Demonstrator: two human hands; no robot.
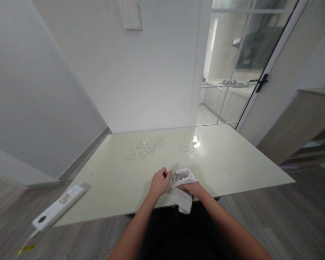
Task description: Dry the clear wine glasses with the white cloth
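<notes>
Close to the table's near edge, my left hand (160, 181) is closed, its fingertips pinching one end of a small clear glass (176, 178). My right hand (193, 188) is wrapped in a white cloth (184, 204) and presses it around the other end of that glass. Part of the cloth hangs down over the table edge. Most of the glass is hidden by cloth and fingers, so its full shape cannot be made out.
The pale table (111, 187) stands against a white wall. A group of clear glasses (144, 146) sits at the back left, and one stemmed glass (195, 141) stands at the back right. A white power strip (61, 206) lies on the left corner, its cord hanging off.
</notes>
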